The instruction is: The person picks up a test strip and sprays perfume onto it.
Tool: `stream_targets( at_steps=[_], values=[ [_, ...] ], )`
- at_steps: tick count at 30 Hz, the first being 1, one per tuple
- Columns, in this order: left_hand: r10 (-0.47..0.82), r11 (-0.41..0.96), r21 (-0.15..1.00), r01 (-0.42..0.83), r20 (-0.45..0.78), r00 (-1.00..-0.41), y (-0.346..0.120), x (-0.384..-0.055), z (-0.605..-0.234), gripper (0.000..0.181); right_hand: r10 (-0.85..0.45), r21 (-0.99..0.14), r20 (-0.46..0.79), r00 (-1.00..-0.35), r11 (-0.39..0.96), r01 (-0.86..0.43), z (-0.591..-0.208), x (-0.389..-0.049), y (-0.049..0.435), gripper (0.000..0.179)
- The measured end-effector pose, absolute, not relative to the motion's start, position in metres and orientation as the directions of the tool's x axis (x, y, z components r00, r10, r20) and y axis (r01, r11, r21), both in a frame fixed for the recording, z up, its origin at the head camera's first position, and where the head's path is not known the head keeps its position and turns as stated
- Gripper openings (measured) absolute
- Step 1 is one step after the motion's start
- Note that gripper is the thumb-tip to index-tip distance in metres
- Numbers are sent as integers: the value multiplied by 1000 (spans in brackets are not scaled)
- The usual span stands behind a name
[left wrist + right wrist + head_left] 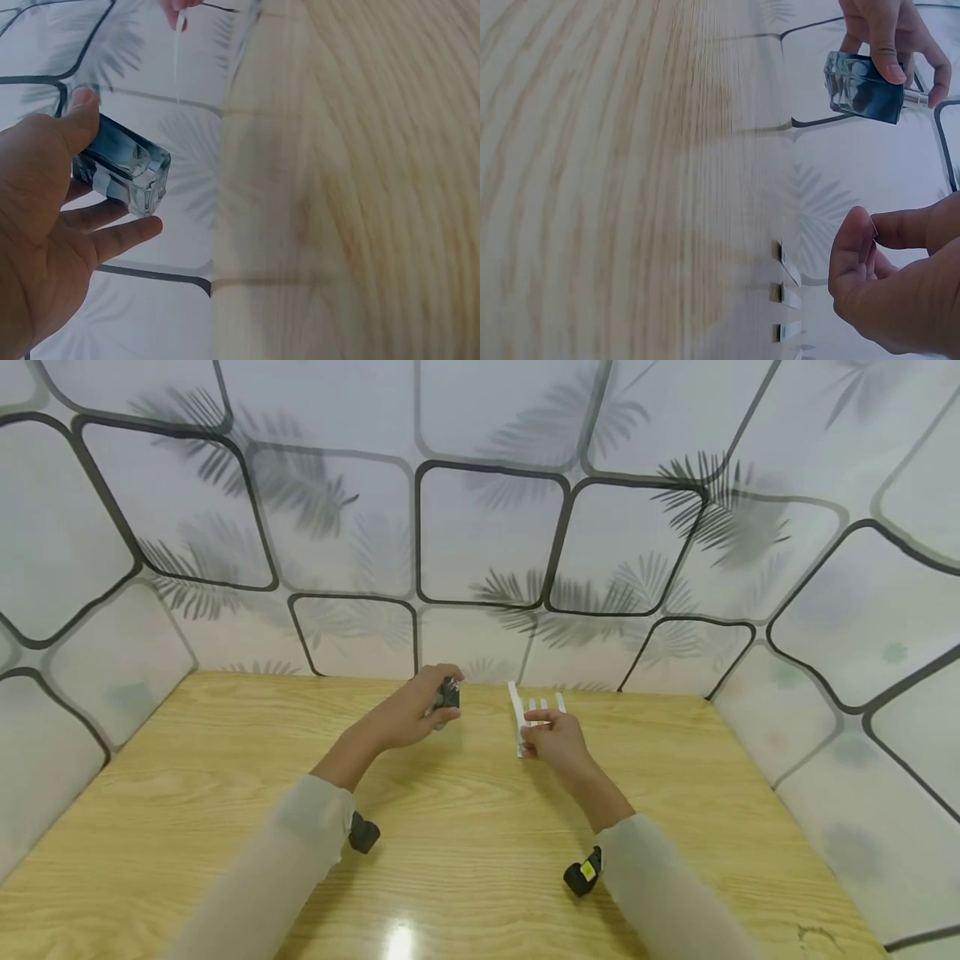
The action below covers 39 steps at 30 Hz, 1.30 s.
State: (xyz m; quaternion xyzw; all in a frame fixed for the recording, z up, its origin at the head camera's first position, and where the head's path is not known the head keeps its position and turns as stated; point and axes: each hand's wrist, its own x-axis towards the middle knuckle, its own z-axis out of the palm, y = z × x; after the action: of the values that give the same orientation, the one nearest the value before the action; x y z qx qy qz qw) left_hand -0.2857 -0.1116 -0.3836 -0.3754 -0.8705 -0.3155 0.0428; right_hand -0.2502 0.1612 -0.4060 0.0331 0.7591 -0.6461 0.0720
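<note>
My left hand (pixel 405 717) holds a blue glass perfume bottle (pixel 120 154) above the table, its thumb on one side and fingers on the other. In the right wrist view the perfume bottle (pixel 866 91) is tilted sideways, with its silver spray neck near a fingertip. Across from it, my right hand (pixel 561 745) pinches a thin white paper strip (pixel 517 714) between thumb and forefinger. That strip appears edge-on in the left wrist view, apart from the bottle. Just beyond the right hand, several more white paper strips (pixel 560 702) are set in a row.
The light wooden table (pixel 450 793) meets a patterned wall covering (pixel 487 543) close behind both hands. More of this covering rises at the left and right sides. Dark wrist cameras (pixel 364 833) hang beneath both sleeves.
</note>
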Motion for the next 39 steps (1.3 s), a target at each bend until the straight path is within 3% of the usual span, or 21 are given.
stream_targets(
  at_steps=[10,26,32,39],
  values=[
    [659,498,520,694,292,-693,-124,-285,-395,54,33,-967,-212,-977,138,214,-415,-258,145,32],
    [653,418,687,594,228,-723,-138,-286,-415,46,225,-903,-207,-952,330,275,-417,-256,118,12],
    [652,374,752,542,202,-731,-142,-287,-417,46,244,-891,-238,-940,330,311,-414,-257,116,12],
    [668,365,751,550,201,-717,-144,-286,-417,44,229,-885,-249,-941,340,317,-414,-255,118,17]
  ],
)
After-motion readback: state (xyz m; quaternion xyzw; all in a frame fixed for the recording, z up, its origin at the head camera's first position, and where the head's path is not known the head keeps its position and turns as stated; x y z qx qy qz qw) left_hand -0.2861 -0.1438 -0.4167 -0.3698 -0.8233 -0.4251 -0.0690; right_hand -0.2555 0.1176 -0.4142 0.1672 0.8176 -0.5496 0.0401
